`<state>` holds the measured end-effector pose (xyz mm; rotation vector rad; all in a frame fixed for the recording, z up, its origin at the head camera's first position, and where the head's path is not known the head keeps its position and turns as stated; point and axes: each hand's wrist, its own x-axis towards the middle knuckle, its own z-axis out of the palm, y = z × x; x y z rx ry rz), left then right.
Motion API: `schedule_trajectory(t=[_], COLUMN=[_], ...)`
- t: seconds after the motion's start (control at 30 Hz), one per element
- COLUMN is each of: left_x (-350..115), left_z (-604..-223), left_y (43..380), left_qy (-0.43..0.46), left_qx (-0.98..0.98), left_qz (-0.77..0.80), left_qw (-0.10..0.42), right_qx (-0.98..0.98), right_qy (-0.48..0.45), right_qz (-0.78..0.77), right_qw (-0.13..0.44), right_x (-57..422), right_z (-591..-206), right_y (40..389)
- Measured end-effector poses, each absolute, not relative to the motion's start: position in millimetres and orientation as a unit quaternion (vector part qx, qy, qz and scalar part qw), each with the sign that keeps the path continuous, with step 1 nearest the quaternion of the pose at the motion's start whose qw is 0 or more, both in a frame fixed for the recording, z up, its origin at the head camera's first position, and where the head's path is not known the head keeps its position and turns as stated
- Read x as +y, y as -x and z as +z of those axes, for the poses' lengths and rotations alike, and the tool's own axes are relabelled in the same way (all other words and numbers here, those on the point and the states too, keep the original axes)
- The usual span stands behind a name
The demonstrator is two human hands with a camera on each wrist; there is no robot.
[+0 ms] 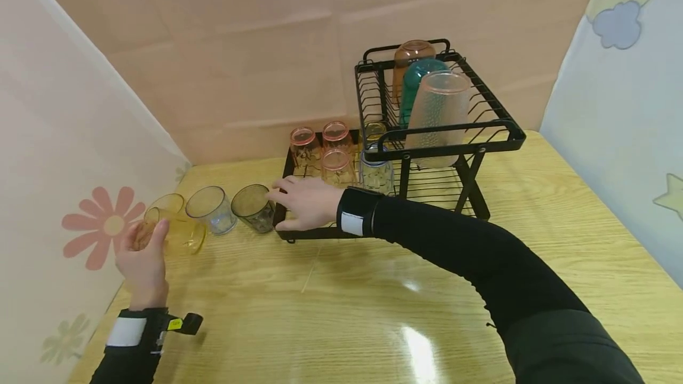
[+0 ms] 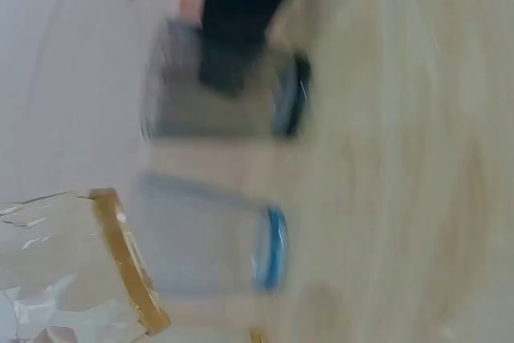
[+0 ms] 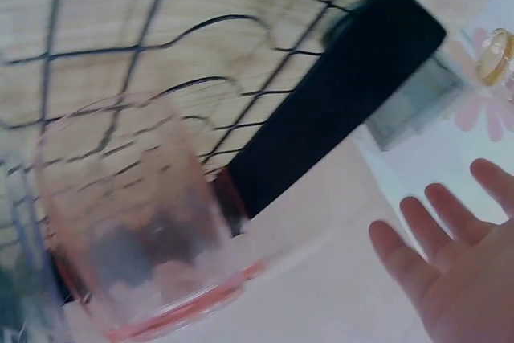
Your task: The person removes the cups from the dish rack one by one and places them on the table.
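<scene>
My left hand [image 1: 143, 256] grips a yellow glass [image 1: 184, 237], tilted on its side with its thick base pointing right. The same glass shows its amber base in the left wrist view. Just behind it a second yellow glass [image 1: 169, 201] stands on the table, partly hidden. A blue-tinted glass [image 1: 210, 211] and a grey glass [image 1: 255, 209] stand upright to the right. At the left edge of the black dish rack [image 1: 331, 233] hovers my right hand [image 1: 308, 201], fingers spread and holding nothing, its fingertips near the grey glass's rim.
Upside-down pink glasses [image 1: 305, 150], a blue-rimmed glass [image 1: 376, 173] and a yellow one stand on the rack's lower tier. The raised upper tier bears an orange glass [image 1: 414, 55], a teal glass [image 1: 412, 90] and a tall clear one [image 1: 440, 111]. Cloth walls enclose the table.
</scene>
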<state>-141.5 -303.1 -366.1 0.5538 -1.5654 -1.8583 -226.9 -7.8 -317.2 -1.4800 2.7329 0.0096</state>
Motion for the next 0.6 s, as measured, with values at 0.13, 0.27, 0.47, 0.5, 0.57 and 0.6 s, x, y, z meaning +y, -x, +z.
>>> schedule_trajectory(t=[0.13,0.27,0.47,0.5,0.57,0.6], left_x=[-323.5,-336.9,-349.2,-350.5,-353.1,-354.4], left_z=[-377.2,-385.4,-391.2,-390.7,-390.9,-391.3], left_y=[141.2,140.6,141.7,142.5,143.6,144.3], left_qy=[-0.219,-0.244,-0.244,-0.233,-0.227,-0.218], left_qx=[-0.671,-0.729,-0.778,-0.772,-0.767,-0.76], left_qz=[-0.634,-0.572,-0.527,-0.54,-0.554,-0.567], left_qw=[0.318,0.287,0.24,0.241,0.231,0.233], right_qx=[0.887,0.899,0.913,0.916,0.923,0.926], right_qy=[0.462,0.437,0.406,0.398,0.381,0.371], right_qz=[0.028,0.038,0.045,0.053,0.056,0.061], right_qw=[0.009,0.011,0.0,-0.004,-0.004,-0.005], right_x=[1.5,7.1,10.0,9.9,10.0,10.3], right_z=[-321.6,-321.4,-321.7,-321.4,-320.6,-320.1], right_y=[231.7,233.9,238.0,238.9,241.8,243.1])
